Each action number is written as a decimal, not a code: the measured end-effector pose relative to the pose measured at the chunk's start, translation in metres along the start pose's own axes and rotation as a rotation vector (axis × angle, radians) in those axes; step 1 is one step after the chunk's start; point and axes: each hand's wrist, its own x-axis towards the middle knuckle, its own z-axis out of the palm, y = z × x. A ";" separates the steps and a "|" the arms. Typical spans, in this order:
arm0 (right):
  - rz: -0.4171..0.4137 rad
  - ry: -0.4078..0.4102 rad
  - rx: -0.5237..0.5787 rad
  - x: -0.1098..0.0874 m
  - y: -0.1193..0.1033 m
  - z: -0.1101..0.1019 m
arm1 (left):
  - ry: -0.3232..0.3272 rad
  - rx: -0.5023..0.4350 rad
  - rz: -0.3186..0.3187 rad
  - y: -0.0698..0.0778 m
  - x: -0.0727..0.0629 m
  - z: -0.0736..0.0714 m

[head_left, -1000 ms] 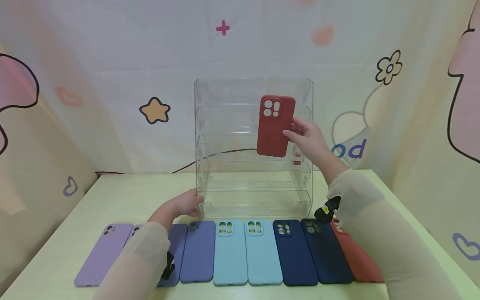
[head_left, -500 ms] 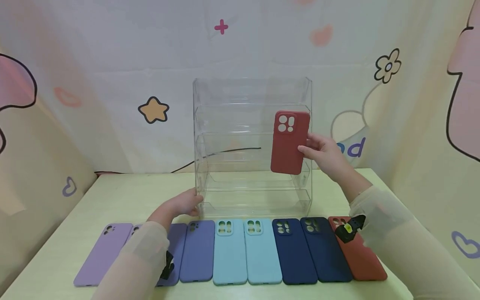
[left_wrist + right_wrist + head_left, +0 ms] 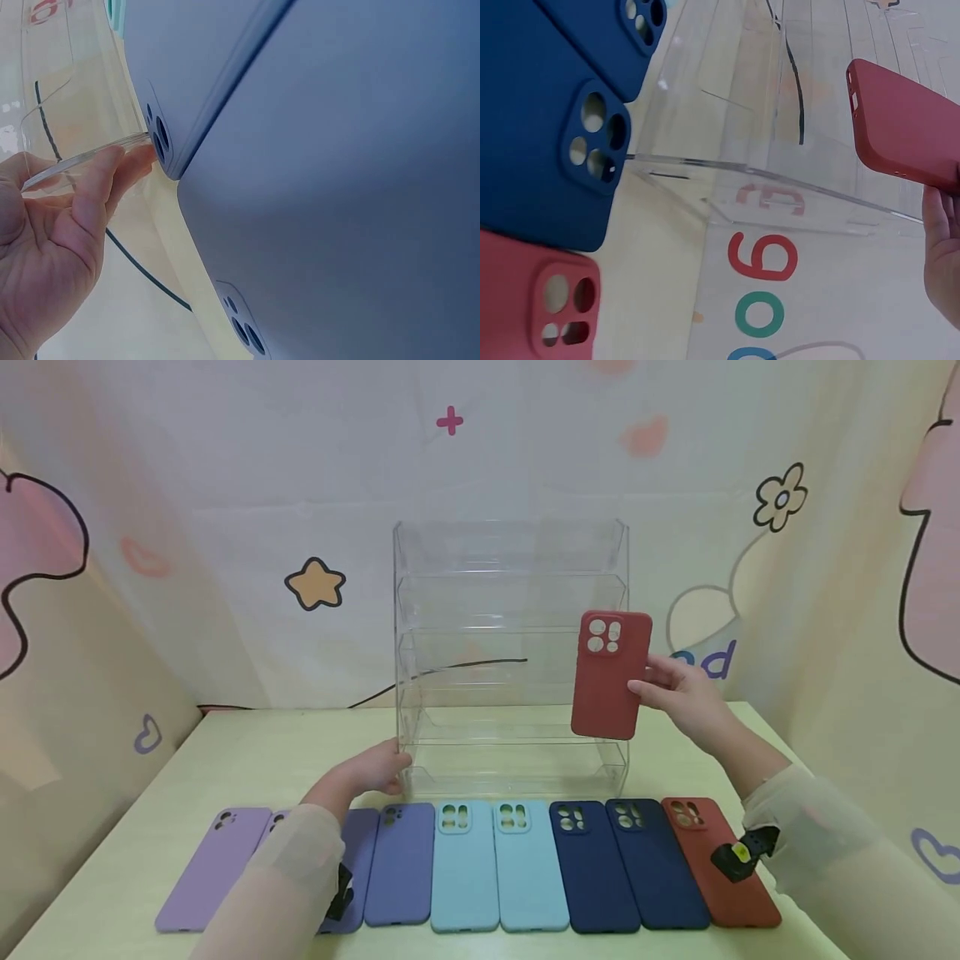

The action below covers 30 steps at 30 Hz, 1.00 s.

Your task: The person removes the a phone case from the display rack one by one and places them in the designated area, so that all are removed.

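Note:
My right hand point(image 3: 686, 697) pinches a red phone case point(image 3: 609, 681) by its right edge, thumb on the back face. The case is upright, camera cutouts at the top, and overlaps the right side of a clear tiered display rack point(image 3: 510, 783) in the head view. The right wrist view shows the same red phone case point(image 3: 907, 124) above the rack's side panel. My left hand point(image 3: 367, 770) grips the lower left edge of the rack. In the left wrist view, thumb and fingers of the left hand point(image 3: 67, 217) pinch the clear panel's edge.
A row of phone cases lies along the front of the table point(image 3: 262, 752): lilac point(image 3: 213, 868), violet point(image 3: 400, 864), light blue point(image 3: 465, 877), navy point(image 3: 600, 877) and red point(image 3: 731, 893). My left sleeve point(image 3: 277, 877) covers part of the row. A patterned curtain point(image 3: 225, 610) hangs behind.
My right hand has carried the red phone case down and to the right, from before the rack's upper middle to its right side. The left hand keeps its grip on the rack.

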 end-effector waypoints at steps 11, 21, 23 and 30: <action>-0.032 -0.027 0.020 -0.025 0.022 -0.014 | 0.002 0.003 -0.018 0.001 -0.003 0.000; -0.010 -0.007 0.005 -0.047 0.037 -0.034 | 0.019 0.033 -0.007 0.007 -0.002 -0.002; -0.027 -0.007 0.022 -0.050 0.040 -0.037 | 0.021 0.034 -0.008 0.007 -0.003 -0.002; -0.044 -0.034 0.063 -0.067 0.057 -0.050 | 0.004 0.018 -0.015 0.002 0.000 0.001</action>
